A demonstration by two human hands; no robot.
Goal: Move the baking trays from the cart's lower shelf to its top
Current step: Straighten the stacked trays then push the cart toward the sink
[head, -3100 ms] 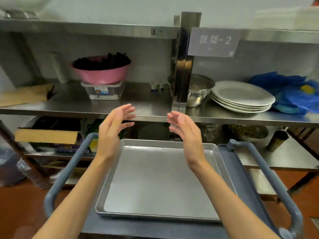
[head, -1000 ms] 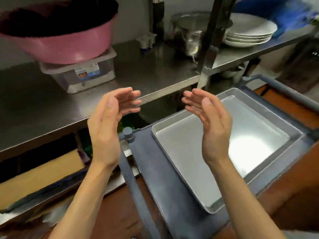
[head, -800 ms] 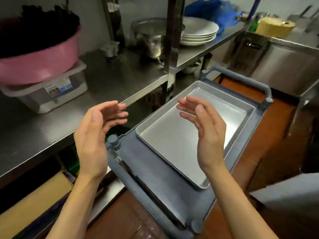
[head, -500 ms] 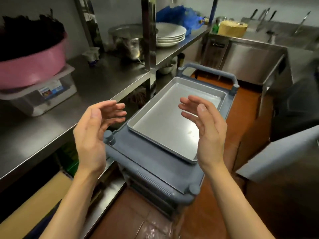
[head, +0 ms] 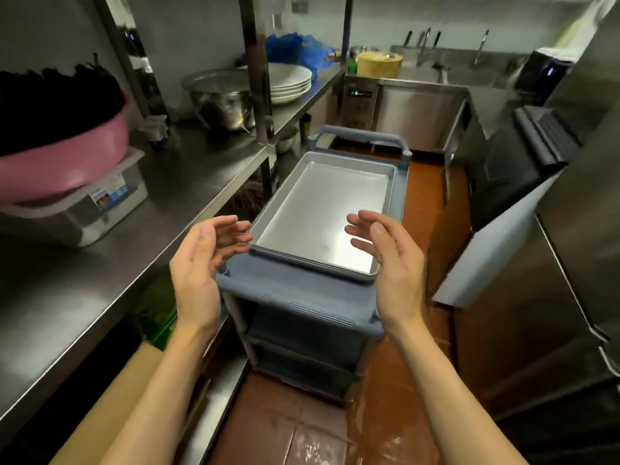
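Hands, left hand and right hand, hover released and empty above the cart, flanking the baking tray on its top.

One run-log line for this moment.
left hand: open, empty | right hand: open, empty | baking tray: on cart top

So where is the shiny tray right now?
The tray lies flat on top of the grey cart, in the middle of the head view, just beyond both open hands and right of the steel shelf.
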